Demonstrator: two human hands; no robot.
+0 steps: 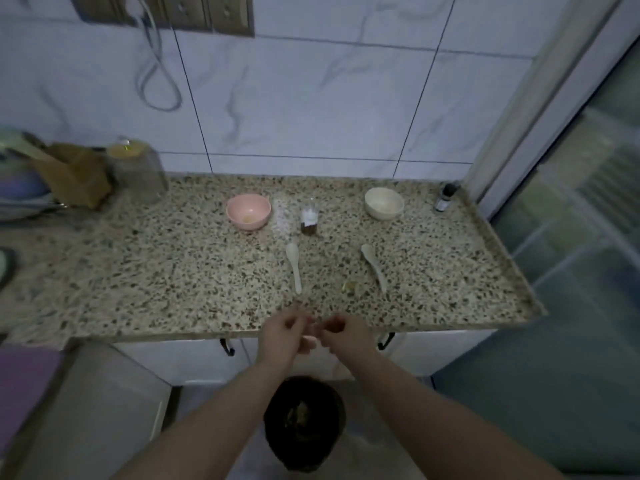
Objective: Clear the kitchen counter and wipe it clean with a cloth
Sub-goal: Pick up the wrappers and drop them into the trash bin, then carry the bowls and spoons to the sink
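A speckled granite counter [173,271] carries a pink bowl [248,212], a white bowl [384,203], a small glass jar [309,218], two pale spoons [294,266] [374,266] and a small yellowish scrap [350,286]. My left hand [284,332] and my right hand [341,332] meet at the counter's front edge, fingers curled and touching each other. Blur hides whether anything small is pinched between them. No cloth is in view.
A small dark bottle [444,197] stands at the counter's far right corner. A clear jar [136,171], a brown holder [74,180] and stacked dishes [17,188] crowd the far left. A dark bin [304,424] sits on the floor below my hands. A glass door [571,237] is on the right.
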